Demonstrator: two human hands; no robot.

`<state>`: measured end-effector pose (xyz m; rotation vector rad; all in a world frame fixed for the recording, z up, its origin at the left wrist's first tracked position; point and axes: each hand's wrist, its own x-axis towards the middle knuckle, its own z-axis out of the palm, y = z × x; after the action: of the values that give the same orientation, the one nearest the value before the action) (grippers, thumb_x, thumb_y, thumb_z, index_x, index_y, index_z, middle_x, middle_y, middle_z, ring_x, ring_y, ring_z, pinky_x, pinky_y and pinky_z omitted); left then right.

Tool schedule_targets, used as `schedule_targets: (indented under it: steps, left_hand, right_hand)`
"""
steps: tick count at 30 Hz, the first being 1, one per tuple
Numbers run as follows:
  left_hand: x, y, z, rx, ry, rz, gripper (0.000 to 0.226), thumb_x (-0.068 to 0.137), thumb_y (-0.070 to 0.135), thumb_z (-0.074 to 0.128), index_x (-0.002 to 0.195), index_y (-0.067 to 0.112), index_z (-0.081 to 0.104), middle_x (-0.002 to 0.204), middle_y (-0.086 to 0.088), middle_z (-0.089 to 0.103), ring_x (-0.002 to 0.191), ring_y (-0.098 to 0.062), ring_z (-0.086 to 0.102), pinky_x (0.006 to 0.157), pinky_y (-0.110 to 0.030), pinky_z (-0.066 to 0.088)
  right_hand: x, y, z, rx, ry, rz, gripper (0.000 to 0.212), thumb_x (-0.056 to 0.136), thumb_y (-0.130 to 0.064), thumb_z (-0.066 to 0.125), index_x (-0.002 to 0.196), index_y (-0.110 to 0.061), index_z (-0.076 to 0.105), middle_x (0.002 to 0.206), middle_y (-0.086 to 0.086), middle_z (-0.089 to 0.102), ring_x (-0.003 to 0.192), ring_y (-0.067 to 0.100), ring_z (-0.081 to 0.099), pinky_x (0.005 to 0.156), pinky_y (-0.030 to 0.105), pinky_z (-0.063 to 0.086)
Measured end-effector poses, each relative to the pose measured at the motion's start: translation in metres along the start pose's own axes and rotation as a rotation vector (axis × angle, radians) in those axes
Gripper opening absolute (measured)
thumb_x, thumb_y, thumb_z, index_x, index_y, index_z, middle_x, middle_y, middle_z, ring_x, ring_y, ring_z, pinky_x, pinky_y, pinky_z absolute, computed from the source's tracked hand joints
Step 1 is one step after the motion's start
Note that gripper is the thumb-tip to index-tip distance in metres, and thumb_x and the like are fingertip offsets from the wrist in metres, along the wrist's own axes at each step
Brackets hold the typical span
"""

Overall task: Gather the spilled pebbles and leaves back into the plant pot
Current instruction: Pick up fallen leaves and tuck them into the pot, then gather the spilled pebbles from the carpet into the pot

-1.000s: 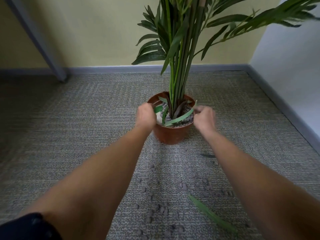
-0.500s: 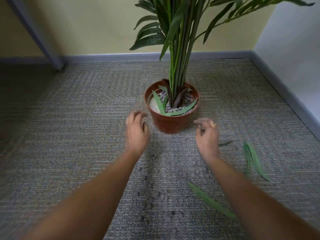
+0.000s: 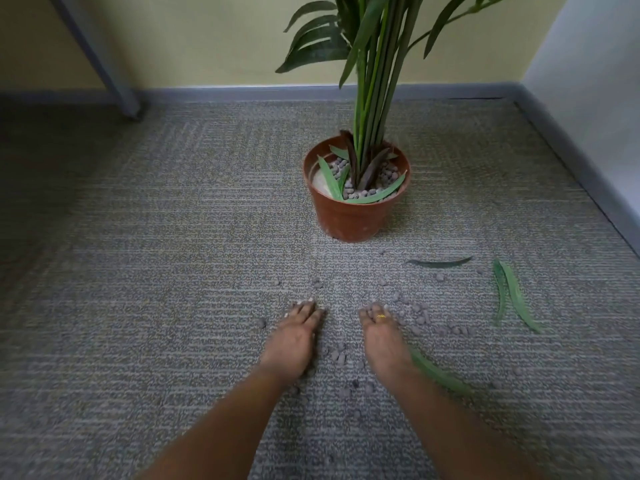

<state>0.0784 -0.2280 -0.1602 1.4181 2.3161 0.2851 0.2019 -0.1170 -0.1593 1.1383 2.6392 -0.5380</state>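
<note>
A brown plastic plant pot (image 3: 349, 220) stands on the carpet, holding a tall green plant, grey pebbles and a few loose leaves. Several grey pebbles (image 3: 420, 315) lie scattered on the carpet in front of it. My left hand (image 3: 294, 337) and my right hand (image 3: 381, 337) lie palm down on the carpet among the pebbles, fingers straight and pointing at the pot. A green leaf (image 3: 438, 372) lies just right of my right wrist. A pair of leaves (image 3: 512, 296) and a darker leaf (image 3: 440, 262) lie farther right.
Grey carpet (image 3: 156, 271) covers the floor. A yellow wall with a grey skirting board (image 3: 225, 91) runs behind the pot, and a white wall (image 3: 588, 81) closes the right side. A slanted grey leg (image 3: 100, 60) stands at the back left.
Both hands have drawn back from the pot's rim and come down flat onto the carpet among the pebbles. The view has tilted down, showing more leaves at the right.
</note>
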Motion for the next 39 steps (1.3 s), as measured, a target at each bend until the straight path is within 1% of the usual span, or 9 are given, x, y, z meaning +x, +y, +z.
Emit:
schedule_targets:
  steps: [4, 9, 14, 20, 23, 28, 34, 37, 39]
  left_hand:
    - [-0.004, 0.004, 0.004, 0.128, -0.063, 0.008, 0.056, 0.097, 0.002, 0.024, 0.148, 0.024, 0.012, 0.158, 0.000, 0.005, 0.146, -0.020, 0.004, 0.119, -0.033, 0.009]
    - [-0.003, 0.004, 0.003, 0.202, -0.018, 0.011, 0.070, 0.088, -0.005, 0.050, 0.147, 0.015, 0.018, 0.157, -0.001, 0.014, 0.143, -0.017, 0.021, 0.116, -0.028, 0.022]
    - [-0.003, 0.000, -0.001, 0.235, 0.005, 0.001, 0.041, 0.089, -0.004, 0.049, 0.126, 0.012, 0.049, 0.130, -0.005, 0.054, 0.105, -0.018, 0.061, 0.089, -0.029, 0.053]
    - [0.001, -0.010, -0.001, 0.191, 0.041, -0.021, 0.027, 0.093, -0.001, 0.047, 0.113, 0.012, 0.059, 0.110, -0.003, 0.063, 0.093, -0.014, 0.063, 0.082, -0.025, 0.053]
    - [0.003, -0.010, -0.004, 0.075, 0.106, -0.117, 0.025, 0.092, 0.000, 0.048, 0.105, 0.012, 0.066, 0.103, -0.005, 0.067, 0.085, -0.015, 0.063, 0.077, -0.021, 0.051]
    - [0.024, 0.008, -0.038, -0.401, 0.276, -0.366, 0.012, 0.084, 0.011, 0.065, 0.094, 0.010, 0.072, 0.085, -0.005, 0.072, 0.062, -0.009, 0.058, 0.060, -0.017, 0.046]
    - [0.082, 0.050, -0.118, -0.756, 0.501, -0.299, 0.020, 0.081, 0.013, 0.069, 0.100, 0.006, 0.070, 0.097, -0.009, 0.072, 0.074, -0.011, 0.062, 0.068, -0.017, 0.050]
    - [0.113, 0.068, -0.152, -0.785, 0.570, -0.275, 0.022, 0.079, 0.015, 0.071, 0.099, 0.006, 0.071, 0.098, -0.009, 0.072, 0.084, -0.015, 0.066, 0.083, -0.027, 0.055]
    - [0.133, 0.075, -0.164, -0.840, 0.545, -0.319, 0.019, 0.077, 0.013, 0.073, 0.093, 0.002, 0.071, 0.096, -0.015, 0.072, 0.089, -0.023, 0.068, 0.087, -0.034, 0.055]
  right_hand:
    - [-0.007, 0.001, 0.010, -0.061, 0.040, -0.027, 0.070, 0.085, 0.007, 0.050, 0.144, -0.009, 0.016, 0.154, 0.014, 0.014, 0.143, 0.029, 0.010, 0.115, 0.036, 0.023]
    - [-0.009, 0.003, 0.007, -0.093, 0.048, -0.059, 0.061, 0.083, 0.004, 0.055, 0.138, -0.007, 0.032, 0.140, 0.014, 0.040, 0.129, 0.025, 0.034, 0.102, 0.031, 0.044]
    - [-0.010, 0.006, 0.005, -0.115, 0.072, -0.098, 0.050, 0.087, 0.008, 0.045, 0.134, -0.008, 0.038, 0.136, 0.015, 0.045, 0.124, 0.024, 0.041, 0.094, 0.029, 0.049]
    - [-0.012, 0.006, 0.002, -0.038, 0.146, -0.087, 0.044, 0.087, 0.010, 0.044, 0.128, -0.007, 0.047, 0.143, 0.015, 0.037, 0.108, 0.020, 0.057, 0.086, 0.024, 0.053]
    - [-0.007, 0.008, 0.002, 0.012, 0.193, -0.048, 0.046, 0.087, 0.012, 0.042, 0.128, -0.009, 0.049, 0.127, 0.009, 0.055, 0.101, 0.015, 0.058, 0.084, 0.021, 0.053]
    - [0.005, 0.001, -0.032, 0.360, 0.355, 0.115, 0.024, 0.092, -0.002, 0.046, 0.105, -0.008, 0.065, 0.085, 0.008, 0.067, 0.066, 0.013, 0.058, 0.054, 0.017, 0.049]
    - [0.050, -0.025, -0.112, 0.830, 0.660, 0.117, 0.025, 0.088, -0.011, 0.058, 0.112, -0.008, 0.063, 0.101, 0.007, 0.069, 0.061, 0.003, 0.056, 0.044, 0.001, 0.042]
    - [0.078, -0.032, -0.147, 0.978, 0.720, 0.117, 0.023, 0.085, -0.010, 0.061, 0.107, -0.010, 0.066, 0.105, 0.008, 0.069, 0.080, 0.007, 0.062, 0.055, -0.002, 0.044]
    - [0.095, -0.033, -0.162, 1.038, 0.674, 0.141, 0.025, 0.086, -0.010, 0.060, 0.110, -0.007, 0.065, 0.106, 0.013, 0.069, 0.092, 0.017, 0.066, 0.077, 0.015, 0.054]
